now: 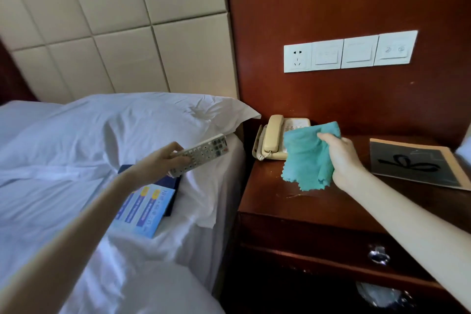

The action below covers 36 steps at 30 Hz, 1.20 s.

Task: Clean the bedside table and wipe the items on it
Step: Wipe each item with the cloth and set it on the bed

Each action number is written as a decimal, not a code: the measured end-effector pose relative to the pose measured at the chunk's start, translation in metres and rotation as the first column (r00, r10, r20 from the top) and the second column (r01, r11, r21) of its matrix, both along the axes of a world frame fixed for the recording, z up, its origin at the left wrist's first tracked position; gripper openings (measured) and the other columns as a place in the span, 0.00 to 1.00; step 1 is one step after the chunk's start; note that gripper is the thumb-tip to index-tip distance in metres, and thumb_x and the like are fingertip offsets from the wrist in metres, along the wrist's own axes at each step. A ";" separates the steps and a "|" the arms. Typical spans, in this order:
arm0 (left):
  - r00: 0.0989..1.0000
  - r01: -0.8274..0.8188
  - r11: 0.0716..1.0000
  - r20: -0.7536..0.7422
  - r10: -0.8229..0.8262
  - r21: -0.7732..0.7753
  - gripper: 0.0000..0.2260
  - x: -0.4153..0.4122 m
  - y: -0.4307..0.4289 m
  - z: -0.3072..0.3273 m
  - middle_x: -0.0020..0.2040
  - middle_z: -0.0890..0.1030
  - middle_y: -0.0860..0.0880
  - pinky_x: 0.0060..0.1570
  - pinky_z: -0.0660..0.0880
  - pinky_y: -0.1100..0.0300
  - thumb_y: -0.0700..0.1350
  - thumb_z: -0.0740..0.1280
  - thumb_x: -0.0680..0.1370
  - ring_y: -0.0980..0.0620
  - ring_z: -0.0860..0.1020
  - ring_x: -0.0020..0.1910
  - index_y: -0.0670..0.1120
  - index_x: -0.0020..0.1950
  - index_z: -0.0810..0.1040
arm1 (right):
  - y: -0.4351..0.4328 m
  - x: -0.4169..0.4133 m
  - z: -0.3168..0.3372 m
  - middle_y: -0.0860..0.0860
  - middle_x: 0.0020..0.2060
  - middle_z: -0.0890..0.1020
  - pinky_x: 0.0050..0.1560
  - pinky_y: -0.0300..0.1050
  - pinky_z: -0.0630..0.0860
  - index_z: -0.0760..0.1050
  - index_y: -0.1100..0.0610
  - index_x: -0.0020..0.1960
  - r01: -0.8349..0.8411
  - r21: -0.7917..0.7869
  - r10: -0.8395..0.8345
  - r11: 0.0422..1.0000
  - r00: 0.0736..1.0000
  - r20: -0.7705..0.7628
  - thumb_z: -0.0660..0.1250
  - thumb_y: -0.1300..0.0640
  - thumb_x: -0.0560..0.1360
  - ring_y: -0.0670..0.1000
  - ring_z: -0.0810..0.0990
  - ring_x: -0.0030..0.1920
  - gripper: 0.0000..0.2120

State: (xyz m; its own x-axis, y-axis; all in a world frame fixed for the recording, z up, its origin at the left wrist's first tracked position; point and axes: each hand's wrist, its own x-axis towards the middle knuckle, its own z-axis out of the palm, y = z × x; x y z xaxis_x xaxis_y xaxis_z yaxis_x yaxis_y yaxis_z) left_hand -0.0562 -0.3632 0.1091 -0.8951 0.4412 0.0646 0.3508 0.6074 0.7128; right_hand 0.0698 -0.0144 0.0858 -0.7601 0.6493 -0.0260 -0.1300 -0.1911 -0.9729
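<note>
My left hand [163,160] grips a grey remote control [201,154] over the bed, left of the dark wooden bedside table [293,201]. In my right hand [341,160] is a teal cloth [305,158], which hangs just above the table's left part, in front of a beige telephone [272,137] at the back left corner. A dark booklet [418,163] with a tan border lies on the table's right side.
A white pillow [127,127] and white sheets cover the bed at left. Blue leaflets [145,209] and a dark blue folder [170,183] lie on the bed by the table. A white socket and switch panel [349,52] is on the wall above. The table drawer has a knob [378,255].
</note>
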 end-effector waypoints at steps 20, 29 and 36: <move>0.995 0.041 0.784 0.095 0.023 -0.619 0.09 0.013 -0.130 0.025 0.51 0.79 0.51 0.51 0.71 0.62 0.40 0.71 0.73 0.51 0.76 0.53 0.52 0.50 0.79 | -0.075 -0.043 -0.006 0.54 0.45 0.82 0.37 0.44 0.76 0.76 0.54 0.51 -0.191 0.030 0.190 0.981 0.981 0.042 0.67 0.54 0.73 0.54 0.82 0.44 0.08; 0.997 -0.024 0.736 -0.073 -0.035 -0.676 0.14 0.017 -0.109 0.030 0.56 0.78 0.52 0.57 0.69 0.61 0.42 0.70 0.74 0.54 0.75 0.57 0.49 0.59 0.78 | -0.067 -0.041 -0.006 0.57 0.50 0.82 0.43 0.49 0.78 0.75 0.58 0.59 -0.194 0.041 0.192 0.980 0.980 0.049 0.66 0.55 0.74 0.57 0.82 0.48 0.14; 0.952 0.028 0.832 -0.240 -0.192 -0.554 0.12 0.016 -0.041 0.032 0.55 0.80 0.53 0.56 0.75 0.55 0.49 0.61 0.80 0.53 0.78 0.53 0.51 0.62 0.74 | -0.047 -0.026 -0.006 0.56 0.46 0.83 0.35 0.43 0.76 0.77 0.59 0.56 -0.173 0.030 0.172 0.984 0.984 0.039 0.65 0.56 0.76 0.54 0.83 0.44 0.11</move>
